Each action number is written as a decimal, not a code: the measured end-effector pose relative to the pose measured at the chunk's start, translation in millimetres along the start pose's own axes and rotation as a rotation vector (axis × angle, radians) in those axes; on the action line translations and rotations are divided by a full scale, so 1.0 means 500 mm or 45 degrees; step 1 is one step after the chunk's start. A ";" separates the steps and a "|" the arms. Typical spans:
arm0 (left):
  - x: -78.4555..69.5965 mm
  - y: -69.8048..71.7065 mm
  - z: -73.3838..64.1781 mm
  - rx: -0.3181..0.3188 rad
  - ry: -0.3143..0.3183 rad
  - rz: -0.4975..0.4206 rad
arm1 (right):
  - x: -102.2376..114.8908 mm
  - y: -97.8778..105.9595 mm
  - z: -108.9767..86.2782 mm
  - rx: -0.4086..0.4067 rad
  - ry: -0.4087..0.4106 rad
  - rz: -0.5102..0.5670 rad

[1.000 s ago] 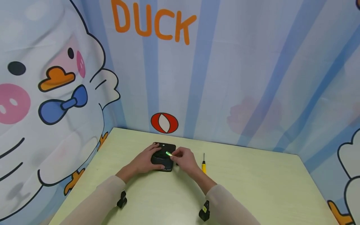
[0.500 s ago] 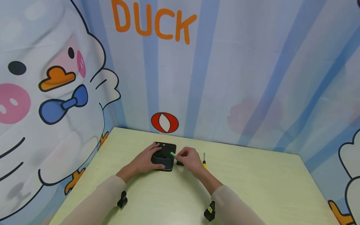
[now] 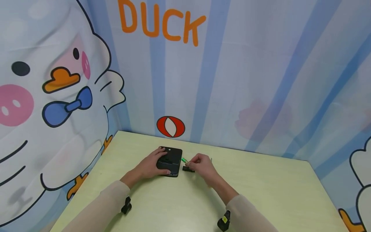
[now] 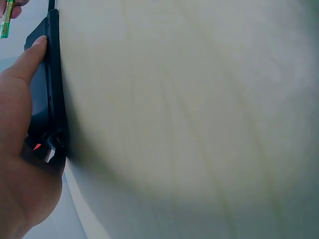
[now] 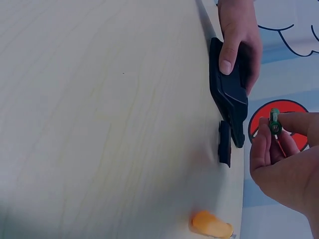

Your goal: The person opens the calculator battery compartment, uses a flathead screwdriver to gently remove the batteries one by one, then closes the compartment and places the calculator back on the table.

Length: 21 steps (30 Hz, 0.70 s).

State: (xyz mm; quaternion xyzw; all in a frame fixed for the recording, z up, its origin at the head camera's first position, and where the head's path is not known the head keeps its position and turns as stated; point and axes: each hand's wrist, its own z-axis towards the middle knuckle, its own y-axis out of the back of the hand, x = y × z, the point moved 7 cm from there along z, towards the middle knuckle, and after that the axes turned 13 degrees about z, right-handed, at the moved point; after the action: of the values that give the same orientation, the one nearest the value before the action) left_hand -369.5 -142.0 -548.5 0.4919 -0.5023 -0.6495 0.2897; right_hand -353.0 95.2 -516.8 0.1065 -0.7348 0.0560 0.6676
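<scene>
A flat black device (image 3: 174, 155) with a recess in its upturned face lies on the table. My left hand (image 3: 149, 166) holds it across its left part, thumb at the near side and fingers at the far side. Between the thumb and fingers of my right hand (image 3: 204, 167) is a small green battery (image 3: 184, 160), just right of the device and above the table. Its end shows in the right wrist view, where the battery (image 5: 274, 122) stands clear of the device. Below it, a small black cover-like piece (image 3: 186, 169) lies beside the device's right edge.
A screwdriver, its orange-yellow handle (image 5: 212, 224) in the right wrist view, lies right of the black piece; my right hand mostly hides it in the head view. A printed curtain (image 3: 220, 96) hangs along the table's back edge (image 3: 246, 150).
My right hand has drawn the battery off the device toward the right, uncovering the small black piece and covering most of the screwdriver. My left hand keeps its hold on the device.
</scene>
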 end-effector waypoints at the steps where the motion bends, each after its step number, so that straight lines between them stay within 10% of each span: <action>1: 0.000 0.000 0.000 -0.005 -0.006 -0.002 | -0.002 0.002 -0.002 0.005 -0.009 0.029; 21: 0.001 -0.002 0.001 -0.009 -0.005 -0.018 | -0.011 0.026 -0.019 0.093 0.004 0.161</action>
State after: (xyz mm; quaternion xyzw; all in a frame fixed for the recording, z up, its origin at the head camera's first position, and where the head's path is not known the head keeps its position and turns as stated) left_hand -369.7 -141.9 -549.7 0.4930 -0.4971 -0.6542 0.2859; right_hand -346.2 110.2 -520.7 0.0842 -0.7364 0.1251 0.6595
